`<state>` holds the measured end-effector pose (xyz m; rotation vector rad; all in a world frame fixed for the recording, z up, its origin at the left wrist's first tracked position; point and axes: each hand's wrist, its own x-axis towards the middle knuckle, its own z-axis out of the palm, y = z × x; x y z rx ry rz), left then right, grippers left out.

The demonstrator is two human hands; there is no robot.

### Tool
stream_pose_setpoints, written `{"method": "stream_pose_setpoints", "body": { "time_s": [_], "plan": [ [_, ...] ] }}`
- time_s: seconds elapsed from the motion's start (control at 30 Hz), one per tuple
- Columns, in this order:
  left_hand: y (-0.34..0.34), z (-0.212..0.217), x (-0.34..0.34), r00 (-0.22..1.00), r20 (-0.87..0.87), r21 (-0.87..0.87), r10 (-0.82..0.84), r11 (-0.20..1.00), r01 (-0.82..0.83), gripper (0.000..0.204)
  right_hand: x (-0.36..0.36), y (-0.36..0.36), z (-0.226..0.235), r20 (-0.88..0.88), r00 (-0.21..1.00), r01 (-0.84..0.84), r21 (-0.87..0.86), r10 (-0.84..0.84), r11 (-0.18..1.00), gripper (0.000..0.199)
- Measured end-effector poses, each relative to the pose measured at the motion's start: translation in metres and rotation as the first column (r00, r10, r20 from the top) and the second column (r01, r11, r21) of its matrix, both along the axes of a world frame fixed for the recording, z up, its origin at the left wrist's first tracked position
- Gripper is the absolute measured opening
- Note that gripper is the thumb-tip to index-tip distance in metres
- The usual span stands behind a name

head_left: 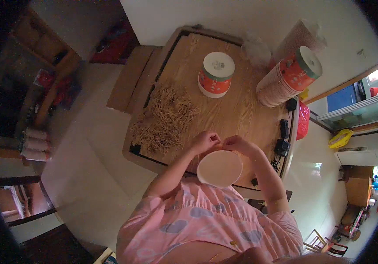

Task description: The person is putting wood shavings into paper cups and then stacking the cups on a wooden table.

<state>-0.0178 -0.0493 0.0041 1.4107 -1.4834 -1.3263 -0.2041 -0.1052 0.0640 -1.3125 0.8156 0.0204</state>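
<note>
A paper bucket point(219, 169) is close in front of my body, its white open mouth facing up. At its far rim my left hand point(206, 142) and my right hand point(240, 145) nearly meet, both with fingers pinched. A small brownish bit shows between the fingertips, too small to name. Beyond my left hand lies a tangled heap of tan cords point(167, 116). Farther back an upturned red, green and white paper bucket point(215, 84) stands with its pale base on top.
At the table's point(241, 116) right, a tall stack of nested paper buckets point(281, 83) stands before another bagged stack point(301, 42). Clear plastic point(257, 50) lies at the back. Black adapters point(282, 147) line the right edge near a red bag point(302, 121). Cardboard point(131, 81) leans on the left side.
</note>
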Motion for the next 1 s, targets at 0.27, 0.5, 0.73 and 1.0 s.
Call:
{"method": "stream_pose_setpoints", "body": {
  "time_s": [0.27,0.5,0.73,1.0],
  "plan": [
    [0.013,0.062,0.008,0.956,-0.266,-0.110,-0.121,0.989,0.094,0.014,-0.003,0.001,0.024,0.055,0.998,0.023,-0.076,-0.019,0.997,0.019],
    [0.012,0.051,0.012,0.985,-0.160,0.074,-0.069,0.994,0.082,0.014,0.002,0.001,0.021,-0.007,1.000,-0.003,-0.012,0.003,1.000,0.011],
    [0.018,0.050,0.003,0.991,-0.130,-0.039,-0.031,0.999,0.026,0.010,0.001,-0.001,0.013,-0.123,0.989,-0.104,-0.156,0.085,0.982,0.013],
    [0.026,0.065,-0.004,0.999,-0.033,-0.058,0.014,0.998,-0.016,0.010,0.001,0.003,0.022,-0.216,0.963,-0.198,-0.168,0.160,0.966,0.016]
  ]
}}
